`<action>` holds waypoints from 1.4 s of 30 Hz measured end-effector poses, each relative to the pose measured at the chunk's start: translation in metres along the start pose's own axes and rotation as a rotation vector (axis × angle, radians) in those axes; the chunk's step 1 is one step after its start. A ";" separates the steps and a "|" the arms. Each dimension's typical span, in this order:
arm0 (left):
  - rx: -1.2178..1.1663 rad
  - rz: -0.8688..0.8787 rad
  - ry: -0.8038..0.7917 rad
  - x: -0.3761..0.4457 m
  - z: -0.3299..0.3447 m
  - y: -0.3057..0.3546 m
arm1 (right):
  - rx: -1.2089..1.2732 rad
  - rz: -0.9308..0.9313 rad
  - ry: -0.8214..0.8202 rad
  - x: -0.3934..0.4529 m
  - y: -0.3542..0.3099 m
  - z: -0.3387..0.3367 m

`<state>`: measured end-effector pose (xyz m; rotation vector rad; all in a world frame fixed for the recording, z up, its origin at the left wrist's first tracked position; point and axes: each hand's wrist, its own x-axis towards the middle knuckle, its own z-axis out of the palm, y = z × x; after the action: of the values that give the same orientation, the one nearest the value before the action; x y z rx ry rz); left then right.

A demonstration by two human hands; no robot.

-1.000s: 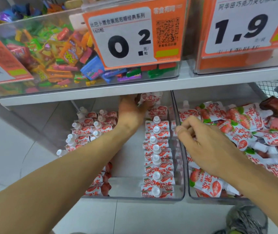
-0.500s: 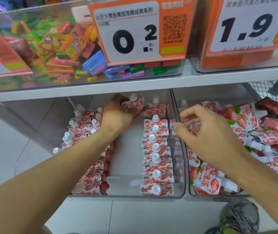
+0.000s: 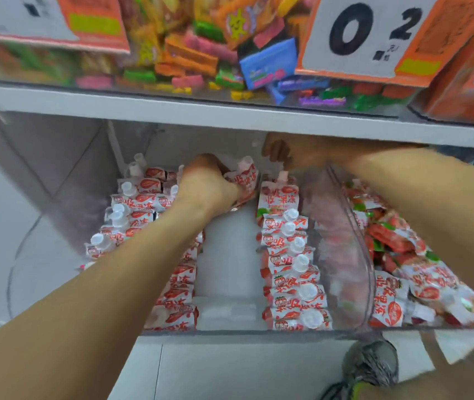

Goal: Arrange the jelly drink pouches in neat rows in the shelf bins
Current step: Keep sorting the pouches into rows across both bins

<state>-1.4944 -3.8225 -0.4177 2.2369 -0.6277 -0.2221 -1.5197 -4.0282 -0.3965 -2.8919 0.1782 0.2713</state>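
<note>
Left hand (image 3: pixel 210 183) now further back in clear plastic bin (image 3: pixel 259 332), gripping red-white spouted jelly pouch (image 3: pixel 244 176). Right hand (image 3: pixel 287 153) has reached across beside it; grip unclear. Middle row unfilled.

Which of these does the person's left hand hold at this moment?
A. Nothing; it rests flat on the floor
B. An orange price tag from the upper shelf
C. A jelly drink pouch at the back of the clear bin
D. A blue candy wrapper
C: the left hand grips a jelly drink pouch, spout up, deep in the clear bin, between its two rows.
</note>
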 end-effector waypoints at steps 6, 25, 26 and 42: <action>0.014 0.006 0.037 -0.001 0.002 0.000 | -0.287 -0.082 -0.158 -0.012 -0.016 -0.018; 0.150 0.066 0.171 0.030 0.030 0.003 | -0.244 -0.115 -0.105 -0.048 -0.016 -0.006; 0.122 0.063 0.167 0.032 0.031 0.005 | -0.231 -0.113 -0.098 -0.048 -0.016 -0.005; 0.116 -0.091 -0.038 0.039 0.044 0.020 | 0.349 0.137 0.700 -0.120 0.010 0.022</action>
<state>-1.4836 -3.8819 -0.4315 2.3809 -0.5724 -0.2811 -1.6422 -4.0210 -0.3959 -2.5032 0.4826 -0.6920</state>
